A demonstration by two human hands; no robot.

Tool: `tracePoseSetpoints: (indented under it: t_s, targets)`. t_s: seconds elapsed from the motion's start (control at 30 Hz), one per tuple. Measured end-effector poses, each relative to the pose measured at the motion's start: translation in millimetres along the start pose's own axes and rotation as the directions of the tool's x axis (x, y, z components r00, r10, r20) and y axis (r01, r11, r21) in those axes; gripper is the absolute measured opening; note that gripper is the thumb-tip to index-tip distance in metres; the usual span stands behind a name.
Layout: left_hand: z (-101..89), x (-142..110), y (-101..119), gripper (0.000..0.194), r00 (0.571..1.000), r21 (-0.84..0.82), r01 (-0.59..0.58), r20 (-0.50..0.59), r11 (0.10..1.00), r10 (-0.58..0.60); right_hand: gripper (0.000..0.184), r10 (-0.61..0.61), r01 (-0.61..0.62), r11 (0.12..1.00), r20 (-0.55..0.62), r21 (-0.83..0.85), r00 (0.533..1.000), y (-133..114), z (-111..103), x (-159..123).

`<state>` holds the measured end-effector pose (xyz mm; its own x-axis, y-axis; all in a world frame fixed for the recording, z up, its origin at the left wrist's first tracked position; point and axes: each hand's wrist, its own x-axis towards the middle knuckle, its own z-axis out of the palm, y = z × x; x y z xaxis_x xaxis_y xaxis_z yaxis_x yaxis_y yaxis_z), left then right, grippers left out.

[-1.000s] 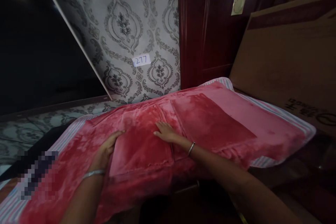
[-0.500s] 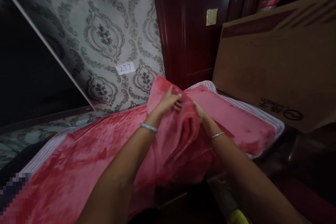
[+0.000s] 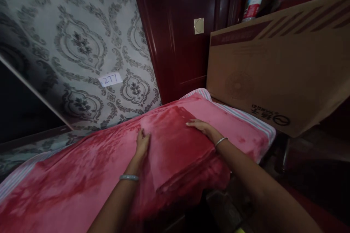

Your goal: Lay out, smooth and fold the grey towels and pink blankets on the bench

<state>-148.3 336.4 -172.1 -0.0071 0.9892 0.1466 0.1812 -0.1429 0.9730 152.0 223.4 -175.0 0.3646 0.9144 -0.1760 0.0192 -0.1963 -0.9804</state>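
A red, plush-looking cloth (image 3: 180, 145), folded into a flat layered stack, lies on a pink-and-red cover (image 3: 109, 171) of similar look. At the stack's left edge is my left hand (image 3: 142, 143), its fingers extended and slightly bent, thumb a little apart. My right hand (image 3: 202, 127) rests on the upper right part of the stack with fingers stretched out. Neither hand is wrapped around the fabric. A bracelet circles each wrist. The stack's layers show along its near edge.
Behind the covered surface stand a patterned wall (image 3: 82, 43) with a paper marked 277 (image 3: 111, 79) and a dark red wooden panel (image 3: 180, 58). A large cardboard box (image 3: 273, 65) is at right, with a plastic bottle (image 3: 254, 2) behind it. A dark screen-like panel (image 3: 19, 109) is at left.
The bunched, raised cloth now lies flat as a folded stack. My left hand has come down and left off its top; my right hand has moved from its side onto it. The view has shifted.
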Motion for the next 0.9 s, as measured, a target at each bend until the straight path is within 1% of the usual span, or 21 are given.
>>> tracePoseSetpoints:
  t_s: [0.03, 0.07, 0.1, 0.17, 0.2, 0.23, 0.27, 0.37, 0.43, 0.53, 0.6, 0.63, 0.7, 0.73, 0.77, 0.83, 0.9]
  targets:
    - [-2.2, 0.6, -4.4, 0.049, 0.995, -0.069, 0.1, -0.005, 0.993, -0.101, 0.056, -0.029, 0.029, 1.0, 0.007, -0.009, 1.0, -5.5, 2.0, 4.4]
    - [-2.8, 0.7, -7.5, 0.049, 0.984, -0.124, 0.176, 0.0, 0.977, -0.178, 0.053, -0.076, 0.076, 0.997, 0.035, -0.001, 0.996, -10.7, 2.7, 8.1]
    - [-2.3, 0.4, -8.9, 0.05, 0.973, -0.163, 0.227, 0.005, 0.96, -0.229, 0.049, -0.142, 0.141, 0.99, 0.067, 0.022, 0.988, -15.2, 2.0, 11.1]
    - [0.9, -1.3, -7.6, 0.054, 0.96, -0.222, 0.278, 0.021, 0.935, -0.28, 0.043, -0.274, 0.268, 0.96, 0.083, 0.077, 0.958, -19.3, -3.4, 14.9]
    - [3.0, -2.6, -5.4, 0.058, 0.954, -0.244, 0.298, 0.035, 0.923, -0.299, 0.04, -0.3, 0.296, 0.952, 0.058, 0.076, 0.952, -18.1, -7.4, 15.8]
    - [5.0, -4.4, -2.8, 0.063, 0.947, -0.262, 0.319, 0.049, 0.911, -0.317, 0.036, -0.295, 0.293, 0.955, 0.021, 0.052, 0.955, -14.4, -11.5, 16.0]
    - [6.8, -6.5, -0.1, 0.068, 0.942, -0.278, 0.335, 0.062, 0.9, -0.331, 0.033, -0.263, 0.263, 0.965, -0.018, 0.015, 0.965, -8.5, -15.2, 15.8]
    - [9.0, -14.0, 5.4, 0.078, 0.934, -0.31, 0.356, 0.099, 0.882, -0.342, 0.024, -0.148, 0.139, 0.986, -0.097, -0.087, 0.984, 15.3, -20.2, 14.3]
    - [7.2, -19.8, 6.3, 0.082, 0.927, -0.321, 0.376, 0.127, 0.869, -0.354, 0.027, -0.14, 0.125, 0.985, -0.128, -0.118, 0.982, 27.5, -19.4, 14.5]
    - [0.9, -32.4, 5.6, 0.089, 0.903, -0.354, 0.429, 0.195, 0.831, -0.384, 0.04, -0.169, 0.133, 0.974, -0.199, -0.184, 0.965, 32.3, -21.3, 15.7]
    - [-3.3, -46.3, 4.9, 0.093, 0.889, -0.382, 0.452, 0.267, 0.806, -0.372, 0.051, -0.183, 0.123, 0.963, -0.248, -0.239, 0.951, 31.0, -27.9, 13.9]
    - [-4.7, -55.1, 4.5, 0.093, 0.884, -0.395, 0.453, 0.317, 0.799, -0.345, 0.057, -0.178, 0.105, 0.958, -0.266, -0.268, 0.947, 30.9, -32.4, 11.9]
    - [-5.0, -75.1, 3.2, 0.093, 0.878, -0.422, 0.427, 0.403, 0.8, -0.257, 0.069, -0.15, 0.064, 0.95, -0.266, -0.307, 0.952, 33.1, -41.7, 6.0]
    - [-3.7, -85.1, 2.4, 0.093, 0.88, -0.438, 0.405, 0.427, 0.803, -0.21, 0.074, -0.139, 0.056, 0.949, -0.252, -0.311, 0.958, 35.4, -45.5, 2.8]
    - [-1.5, -94.1, 1.7, 0.093, 0.886, -0.456, 0.377, 0.431, 0.806, -0.172, 0.078, -0.133, 0.058, 0.951, -0.232, -0.305, 0.963, 37.9, -48.3, 0.0]
    - [4.7, -106.5, 1.7, 0.094, 0.908, -0.483, 0.33, 0.397, 0.811, -0.133, 0.08, -0.117, 0.071, 0.964, -0.17, -0.258, 0.978, 41.6, -50.6, -3.6]
    - [10.0, -107.4, 6.2, 0.094, 0.918, -0.494, 0.303, 0.38, 0.815, -0.111, 0.079, -0.08, 0.062, 0.98, -0.085, -0.189, 0.993, 40.5, -48.9, -4.6]
